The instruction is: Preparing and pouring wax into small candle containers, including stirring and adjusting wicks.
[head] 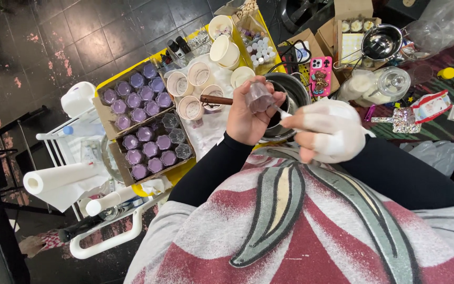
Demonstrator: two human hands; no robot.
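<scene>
My left hand holds a small clear faceted glass jar up over a metal pot. My right hand, wrapped in white bandage or a white glove, pinches a thin white stick whose tip reaches into the jar's mouth. Both hands are close together above my lap, with black sleeves on both arms.
Two cardboard trays hold several small jars of purple wax. White paper cups and a brown stick lie beside them on a yellow table. A pink phone, glass jars, a steel bowl and paper towel rolls surround me.
</scene>
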